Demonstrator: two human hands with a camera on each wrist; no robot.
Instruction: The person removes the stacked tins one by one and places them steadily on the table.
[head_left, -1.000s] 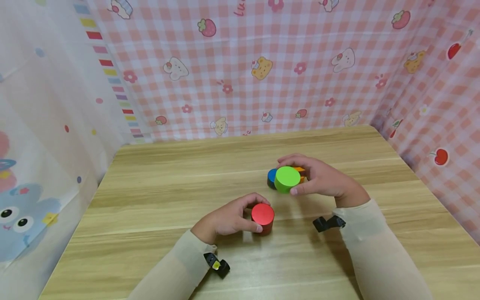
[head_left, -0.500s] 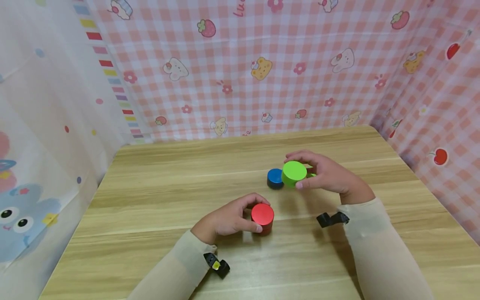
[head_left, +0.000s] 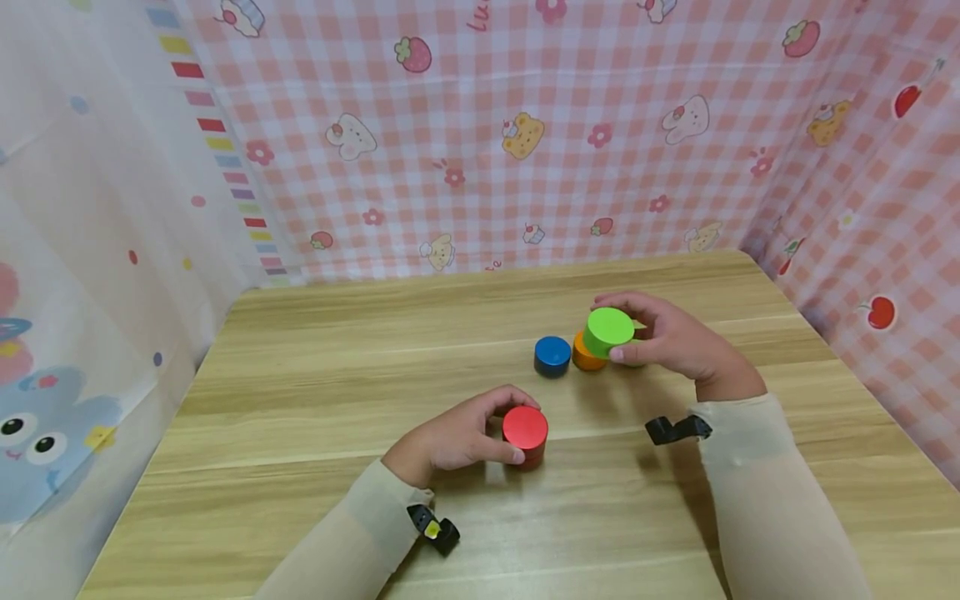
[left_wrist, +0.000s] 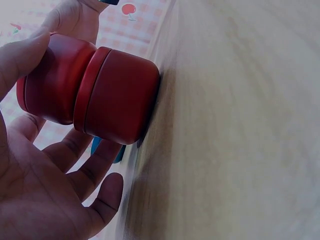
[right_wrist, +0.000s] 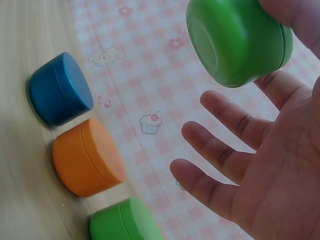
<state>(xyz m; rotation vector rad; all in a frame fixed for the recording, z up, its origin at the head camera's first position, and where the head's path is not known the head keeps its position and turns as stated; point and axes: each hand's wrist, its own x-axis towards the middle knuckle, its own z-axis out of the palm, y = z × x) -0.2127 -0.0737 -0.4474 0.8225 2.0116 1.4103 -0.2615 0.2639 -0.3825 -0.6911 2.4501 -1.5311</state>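
Two red tins stand stacked on the table, with my left hand pinching the upper one between thumb and fingers. My right hand holds a green tin in the air, thumb on one side and a finger on the other. Its remaining fingers spread loosely in the right wrist view. Below it, a blue tin, an orange tin and a second green tin stand in a row. In the head view, the held tin partly covers the orange one, and the hand mostly hides the second green one.
The wood-grain table reaches back to a pink checked curtain. A white patterned curtain hangs at the left. Each wrist wears a small black camera; the right one sits above the table.
My right hand has moved right and away from me with the green tin, past the blue tin and over the orange one, uncovering the blue tin. The left hand stays still on the red tin.
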